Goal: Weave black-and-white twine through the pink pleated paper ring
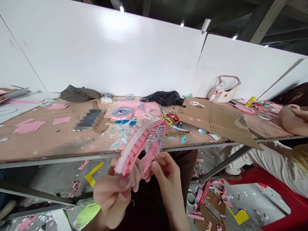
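Both of my hands hold a round craft piece point(144, 144) with a pleated pink paper rim, a white edge band and black-and-white twisted cord inside, lifted just in front of the table edge. My left hand point(115, 192) pinches its lower left rim with closed fingers. My right hand point(166, 176) grips the lower right part, thumb and fingers pressed on the pink pleats.
The brown worktable point(48, 141) carries pink paper pieces point(29, 125), a similar cord disc point(121, 112), scissors point(171, 118), a dark cloth point(163, 97), a cardboard sheet point(216, 120), a cap point(78, 93) and a white bag point(223, 90). Another person point(286, 154) sits at the right on a red stool. Scraps litter the floor.
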Motion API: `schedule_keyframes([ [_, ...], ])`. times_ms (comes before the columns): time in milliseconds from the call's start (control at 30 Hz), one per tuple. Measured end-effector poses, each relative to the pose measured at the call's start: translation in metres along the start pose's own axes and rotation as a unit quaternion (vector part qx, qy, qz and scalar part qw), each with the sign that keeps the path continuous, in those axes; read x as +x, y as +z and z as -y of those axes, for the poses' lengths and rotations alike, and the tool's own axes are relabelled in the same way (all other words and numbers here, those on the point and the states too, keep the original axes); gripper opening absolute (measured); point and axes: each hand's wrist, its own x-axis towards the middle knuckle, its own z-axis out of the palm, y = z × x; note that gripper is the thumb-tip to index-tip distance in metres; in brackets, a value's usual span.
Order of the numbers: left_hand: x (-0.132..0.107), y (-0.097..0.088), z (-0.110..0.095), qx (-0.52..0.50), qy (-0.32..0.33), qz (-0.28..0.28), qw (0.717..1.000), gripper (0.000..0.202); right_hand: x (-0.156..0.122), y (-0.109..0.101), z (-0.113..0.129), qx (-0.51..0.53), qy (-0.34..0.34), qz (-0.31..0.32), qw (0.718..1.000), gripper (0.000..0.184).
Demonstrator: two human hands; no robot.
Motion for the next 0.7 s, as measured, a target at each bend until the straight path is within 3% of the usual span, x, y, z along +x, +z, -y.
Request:
schedule_keyframes([
  [67,0.000,0.000,0.000,0.008,0.008,0.010,1.000,0.003,0.000,-0.002,-0.001,0.015,0.018,0.040,0.999,0.028],
  [200,-0.003,-0.004,-0.004,-0.016,0.005,0.039,0.999,0.030,-0.001,-0.005,-0.003,0.093,0.042,0.072,0.992,0.026],
  [300,-0.015,-0.010,-0.008,-0.027,-0.088,0.042,0.995,0.034,-0.001,-0.004,-0.005,0.127,0.056,0.058,0.989,0.032],
  [367,-0.024,-0.013,-0.011,-0.039,-0.158,0.010,0.987,0.037,-0.002,-0.003,-0.008,0.152,0.068,0.039,0.985,0.033],
  [433,-0.029,-0.014,-0.012,-0.060,-0.186,-0.010,0.981,0.040,-0.003,-0.002,-0.010,0.187,0.084,0.023,0.979,0.033],
  [533,-0.025,-0.009,-0.013,-0.065,-0.154,-0.012,0.986,0.037,-0.003,-0.002,-0.013,0.218,0.107,0.013,0.970,0.035],
  [600,-0.017,-0.004,-0.013,-0.042,-0.098,-0.023,0.994,0.033,-0.002,-0.002,-0.014,0.212,0.123,0.013,0.969,0.042],
  [700,-0.005,0.003,-0.013,-0.035,-0.043,-0.019,0.998,0.017,-0.002,-0.005,-0.019,0.188,0.125,0.004,0.974,0.047],
])
